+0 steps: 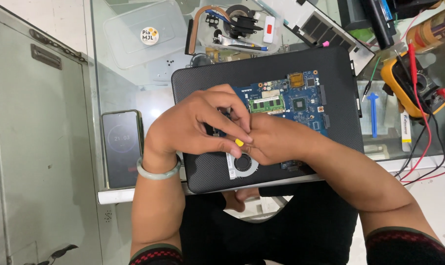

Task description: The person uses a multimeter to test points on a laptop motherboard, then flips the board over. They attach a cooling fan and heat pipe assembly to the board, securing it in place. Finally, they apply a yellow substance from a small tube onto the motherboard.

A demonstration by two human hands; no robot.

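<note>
Both hands meet over 1 blue board (pixel 301 105) lying on 1 black mat (pixel 281 68) at the table's (pixel 134 194) front edge. Left hand (pixel 195 125) & right hand (pixel 271 140) pinch tog. on 1 small yellow bit (pixel 239 143), just above 1 fan (pixel 243 164). 1 phone (pixel 122 147) by left edge; 1 meter (pixel 411 83) on the right side.

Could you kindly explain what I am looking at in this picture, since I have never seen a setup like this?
This is one view from a camera worn on a person's head, looking down at their own bare hands. The left hand and right hand meet over a blue laptop motherboard lying on a black textured laptop case on a glass table. Between the fingers sits a small yellow piece; what it is cannot be told. A cooling fan shows below the hands. A phone lies left, a yellow multimeter right.
</note>
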